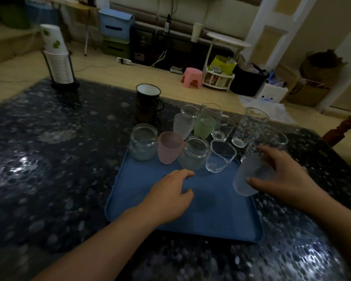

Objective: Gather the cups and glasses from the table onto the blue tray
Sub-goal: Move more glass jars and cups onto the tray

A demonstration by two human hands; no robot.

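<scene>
While four vessels are already standing along the blue tray (182,216)'s twelve o'clock edge, the right hand (282,175) is closing around a frosted glass (249,177) at three o'clock; the left hand (170,195) is resting empty, loosely open. Several glasses (249,126) and a mug (148,96) are still waiting on the table (49,159).

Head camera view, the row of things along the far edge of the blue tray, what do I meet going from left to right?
Clear glass jar → pink frosted cup → second glass jar → clear irregular-rimmed glass → frosted cup gripped in the right hand. The left hand hovers over the blue tray, nearer the camera.
</scene>
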